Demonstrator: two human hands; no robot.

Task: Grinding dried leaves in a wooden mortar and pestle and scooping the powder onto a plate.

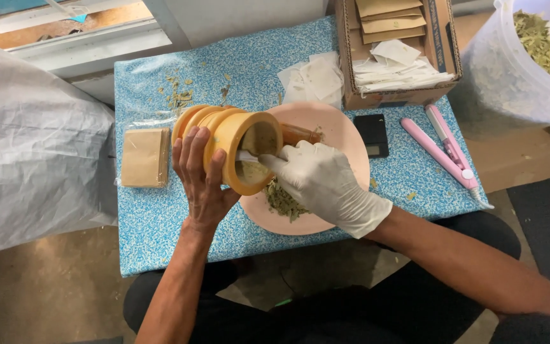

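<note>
My left hand grips a yellow-orange wooden mortar, tipped on its side with its mouth toward me, over a pink plate. My right hand, in a white glove, holds a small white spoon with its tip inside the mortar's mouth. Crushed green dried leaves lie in a heap on the plate below the mortar. A brown wooden pestle rests on the plate behind my right hand.
The small table has a blue patterned cloth. On it are a stack of brown packets, white sachets, a cardboard box of packets, a small black scale and a pink heat sealer. A bucket of dried leaves stands at right.
</note>
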